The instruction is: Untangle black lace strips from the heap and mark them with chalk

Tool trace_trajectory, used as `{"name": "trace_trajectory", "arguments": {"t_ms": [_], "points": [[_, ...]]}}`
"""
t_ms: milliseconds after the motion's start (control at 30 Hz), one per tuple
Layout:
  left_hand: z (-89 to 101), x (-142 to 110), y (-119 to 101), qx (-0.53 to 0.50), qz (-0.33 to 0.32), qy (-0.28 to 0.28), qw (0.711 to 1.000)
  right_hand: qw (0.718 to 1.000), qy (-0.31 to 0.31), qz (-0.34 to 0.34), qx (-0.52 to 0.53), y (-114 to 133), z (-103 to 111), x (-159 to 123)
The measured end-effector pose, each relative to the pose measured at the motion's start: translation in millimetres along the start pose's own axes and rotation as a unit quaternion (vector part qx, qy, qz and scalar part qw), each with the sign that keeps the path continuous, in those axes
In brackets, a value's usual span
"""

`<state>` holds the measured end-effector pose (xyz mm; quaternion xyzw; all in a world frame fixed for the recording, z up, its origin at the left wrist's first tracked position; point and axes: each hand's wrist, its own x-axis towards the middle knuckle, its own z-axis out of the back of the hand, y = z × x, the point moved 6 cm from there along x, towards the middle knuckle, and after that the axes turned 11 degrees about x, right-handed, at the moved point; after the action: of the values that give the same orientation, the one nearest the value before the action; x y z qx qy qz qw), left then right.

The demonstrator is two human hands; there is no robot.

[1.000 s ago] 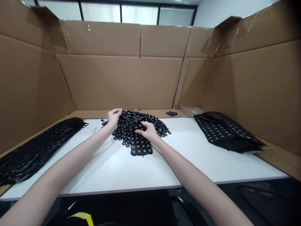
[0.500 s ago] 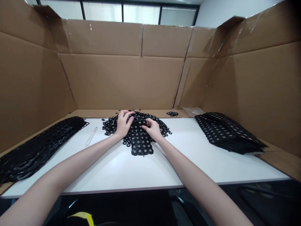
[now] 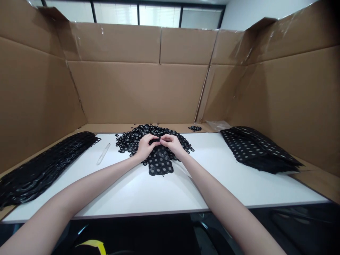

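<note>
A black rubber sheet punched with round holes lies on the white table, its far end under my hands. My left hand and my right hand meet fingertip to fingertip at the sheet's far edge, both with fingers curled and pinching the black material. Behind and around them spreads a heap of loose black rings. What exactly sits between the fingertips is too small to make out.
A stack of stripped black webbing lies along the left. A pile of punched black sheets sits at the right. A clear plastic tool lies left of the heap. Cardboard walls enclose the table on three sides.
My left hand came from the far left of the ring heap down and right onto the sheet. Both hands drew together and now pinch the sheet's far edge.
</note>
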<state>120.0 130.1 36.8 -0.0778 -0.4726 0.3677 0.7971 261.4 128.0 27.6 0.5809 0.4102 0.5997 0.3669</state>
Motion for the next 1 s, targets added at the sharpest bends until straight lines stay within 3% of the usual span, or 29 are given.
{"name": "trace_trajectory", "arguments": {"t_ms": [133,300,1000], "points": [[-2.2,2,11,-0.071,0.059,-0.014,0.996,0.996,-0.016,0.041,-0.072,5,1,0],[-5.9,6,21,-0.116,0.073,0.008,0.99,0.989,-0.03,0.054,-0.137,5,4,1],[-9.0,5,20,-0.153,0.135,0.029,0.978,0.99,0.009,0.039,-0.138,-3,4,3]]}}
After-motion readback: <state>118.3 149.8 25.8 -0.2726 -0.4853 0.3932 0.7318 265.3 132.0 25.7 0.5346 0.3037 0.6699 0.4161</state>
